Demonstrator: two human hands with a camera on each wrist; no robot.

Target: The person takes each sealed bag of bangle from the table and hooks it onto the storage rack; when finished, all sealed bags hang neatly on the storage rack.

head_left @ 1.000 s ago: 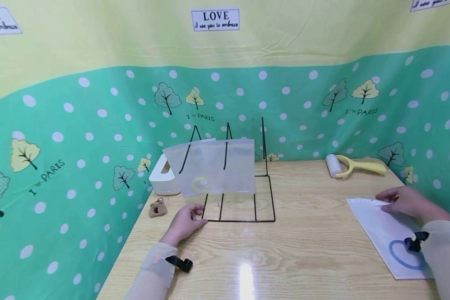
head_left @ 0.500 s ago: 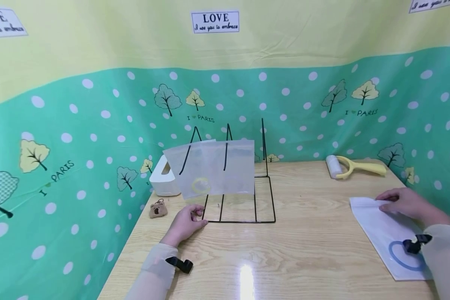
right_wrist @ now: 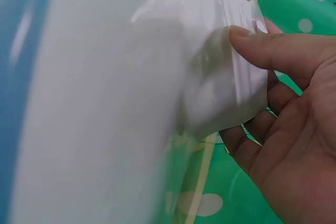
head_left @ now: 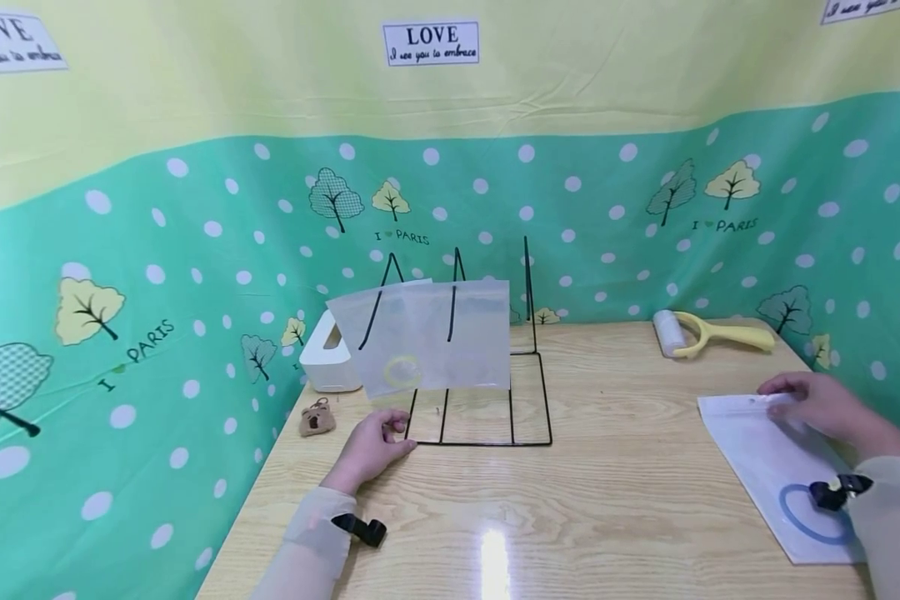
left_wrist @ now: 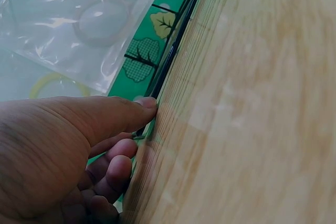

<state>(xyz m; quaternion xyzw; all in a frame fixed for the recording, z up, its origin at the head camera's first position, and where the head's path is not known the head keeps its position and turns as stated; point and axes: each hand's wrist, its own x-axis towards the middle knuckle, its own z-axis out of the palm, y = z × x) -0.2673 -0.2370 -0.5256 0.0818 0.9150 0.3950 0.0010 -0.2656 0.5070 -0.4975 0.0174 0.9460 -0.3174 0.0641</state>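
My left hand [head_left: 369, 450] pinches the near left corner of a black wire rack [head_left: 480, 444] between thumb and fingers. Several pale translucent plastic bags [head_left: 480, 329] stand among the rack's uprights. One shows a yellow ring outline, and another bag [left_wrist: 102, 30] in the left wrist view has a faint round outline. At the table's right side my right hand [head_left: 828, 408] pinches the top edge of a white zip bag [head_left: 757, 454] with a blue ring printed near its lower end. The right wrist view shows the thumb on the zip strip, beside a small hang hole.
A white tissue box [head_left: 330, 367] stands behind the rack on the left, with a brown bear keychain [head_left: 317, 418] in front of it. A lint roller with a yellow handle [head_left: 742, 336] lies at the back right. Patterned green cloth [head_left: 600, 217] hangs around the table.
My right hand has shifted slightly right, and the white zip bag's top edge has moved a little with it. My left hand and the rack stay in place.
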